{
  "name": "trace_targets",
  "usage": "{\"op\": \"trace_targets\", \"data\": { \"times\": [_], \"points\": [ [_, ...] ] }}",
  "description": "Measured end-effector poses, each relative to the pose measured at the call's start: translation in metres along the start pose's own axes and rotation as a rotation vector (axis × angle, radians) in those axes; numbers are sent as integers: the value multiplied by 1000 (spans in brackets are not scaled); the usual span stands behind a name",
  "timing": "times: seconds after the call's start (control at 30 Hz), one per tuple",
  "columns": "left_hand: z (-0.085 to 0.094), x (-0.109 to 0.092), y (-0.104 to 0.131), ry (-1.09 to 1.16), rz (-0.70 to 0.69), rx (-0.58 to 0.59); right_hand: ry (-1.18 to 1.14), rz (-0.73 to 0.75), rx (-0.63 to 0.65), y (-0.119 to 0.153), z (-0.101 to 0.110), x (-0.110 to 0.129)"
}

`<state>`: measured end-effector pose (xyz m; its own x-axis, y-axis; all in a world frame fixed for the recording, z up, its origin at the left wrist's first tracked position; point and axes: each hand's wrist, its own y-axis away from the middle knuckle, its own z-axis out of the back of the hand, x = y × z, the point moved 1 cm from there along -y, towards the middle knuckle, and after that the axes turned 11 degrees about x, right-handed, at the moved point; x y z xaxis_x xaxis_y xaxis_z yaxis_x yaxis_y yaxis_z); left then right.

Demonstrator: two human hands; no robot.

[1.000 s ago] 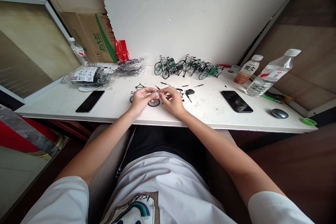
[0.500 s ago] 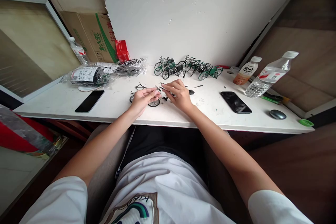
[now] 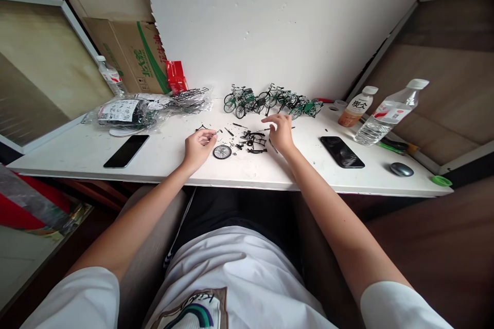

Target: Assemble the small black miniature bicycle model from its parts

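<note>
left hand (image 3: 197,145) pinches a thin dark part (image 3: 214,134) at the fingertips, raised just off the table (image 3: 162,157) for handling. the loose wheel (image 3: 222,151) lies flat just right of it. right hand (image 3: 281,132) hovers unclenched and empty over scattered parts (image 3: 252,142), fingers spread toward the far side. half a second ago both hands met close together above the wheel; now they are well apart.

Bare desk (image 3: 247,172) lies open along the near edge at six o'clock. Loose black parts (image 3: 252,142) crowd the middle, model bicycles (image 3: 270,100) block twelve o'clock, phones (image 3: 341,151) flank three and nine.
</note>
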<state>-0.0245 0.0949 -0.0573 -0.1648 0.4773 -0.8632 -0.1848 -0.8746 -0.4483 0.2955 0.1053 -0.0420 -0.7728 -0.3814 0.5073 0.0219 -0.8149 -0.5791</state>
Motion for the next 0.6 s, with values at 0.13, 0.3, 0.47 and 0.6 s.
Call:
{"op": "trace_targets", "data": {
  "times": [0.13,0.3,0.47,0.6],
  "points": [
    [2,5,-3,44,46,-10,-87,28,186,4,-12,5],
    [3,7,-6,91,86,-26,-140,174,381,7,-21,13],
    [3,9,-6,60,68,-19,-61,229,410,11,-26,17],
    [3,9,-6,80,80,-26,-24,214,419,14,-24,20]
  ]
}}
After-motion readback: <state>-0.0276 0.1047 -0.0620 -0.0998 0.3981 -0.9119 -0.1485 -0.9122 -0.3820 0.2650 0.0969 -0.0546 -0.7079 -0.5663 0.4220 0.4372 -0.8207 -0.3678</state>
